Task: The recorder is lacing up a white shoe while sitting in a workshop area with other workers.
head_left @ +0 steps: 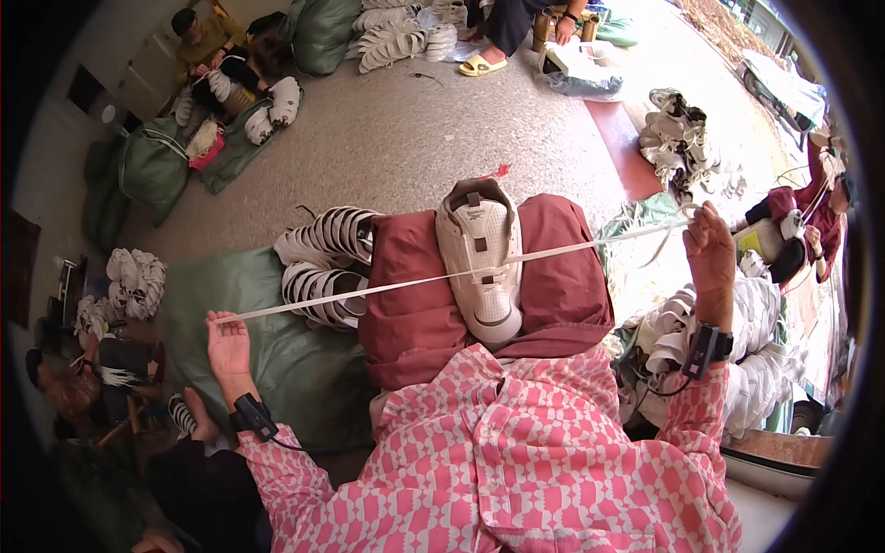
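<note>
Two hands, yours, spread wider than your knees. Left hand (pixel 230 350): fingers pinched on the lace (pixel 406 285), above the edge of the green sack (pixel 304 387). Right hand (pixel 710 249): higher in view, fingers curled closed on the same lace, near the pile of white shoes (pixel 761 323). One lace: white, flat, drawn straight between your hands, crossing over both maroon trouser legs (pixel 415 323) and the pale shoe (pixel 479 253); whether it is threaded there, you cannot tell. One pale shoe: on your lap, set between the knees, toe toward you, opening away, sides close against the cloth. Striped shoes (pixel 327 240): beside your left knee, near the lace. Floor (pixel 406 138): grey, stretching from your knees to the far row of shoes (pixel 392 41). Wrist straps (pixel 253 417): black, one per arm.
</note>
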{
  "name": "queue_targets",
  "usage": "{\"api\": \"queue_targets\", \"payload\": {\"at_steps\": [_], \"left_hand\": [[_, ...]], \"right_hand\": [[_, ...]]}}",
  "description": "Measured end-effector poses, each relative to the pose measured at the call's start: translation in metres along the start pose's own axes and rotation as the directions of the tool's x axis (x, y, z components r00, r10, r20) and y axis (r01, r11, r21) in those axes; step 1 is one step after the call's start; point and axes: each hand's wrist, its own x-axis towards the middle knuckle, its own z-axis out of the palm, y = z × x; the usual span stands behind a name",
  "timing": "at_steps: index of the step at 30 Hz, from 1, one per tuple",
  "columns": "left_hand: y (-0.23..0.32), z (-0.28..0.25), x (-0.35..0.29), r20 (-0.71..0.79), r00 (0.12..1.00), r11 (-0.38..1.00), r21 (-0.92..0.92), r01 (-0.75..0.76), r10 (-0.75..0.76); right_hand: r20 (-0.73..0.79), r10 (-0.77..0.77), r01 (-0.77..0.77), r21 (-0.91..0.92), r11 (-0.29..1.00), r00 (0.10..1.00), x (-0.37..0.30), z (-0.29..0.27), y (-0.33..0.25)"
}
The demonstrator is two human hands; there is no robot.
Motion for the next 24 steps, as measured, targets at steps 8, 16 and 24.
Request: {"api": "queue_targets", "payload": {"at_steps": [8, 16, 24], "left_hand": [[0.032, -0.01, 0.019, 0.304, 0.952, 0.998, 0.053, -0.045, 0.027], [-0.119, 0.137, -0.061, 0.455, 0.878, 0.505, 0.799, -0.327, -0.151], [-0.218, 0.179, -0.116, 0.771, 0.505, 0.272, 0.619, -0.737, -0.388]], "right_hand": [[-0.307, 0.091, -0.32, -0.921, 0.222, 0.947, -0.022, 0.028, 0.045], [0.19, 0.497, 0.005, -0.937, 0.35, 0.847, -0.026, 0.172, 0.146], [0.16, 0.604, -0.017, -0.961, 0.277, 0.781, -0.035, 0.193, 0.184]]}}
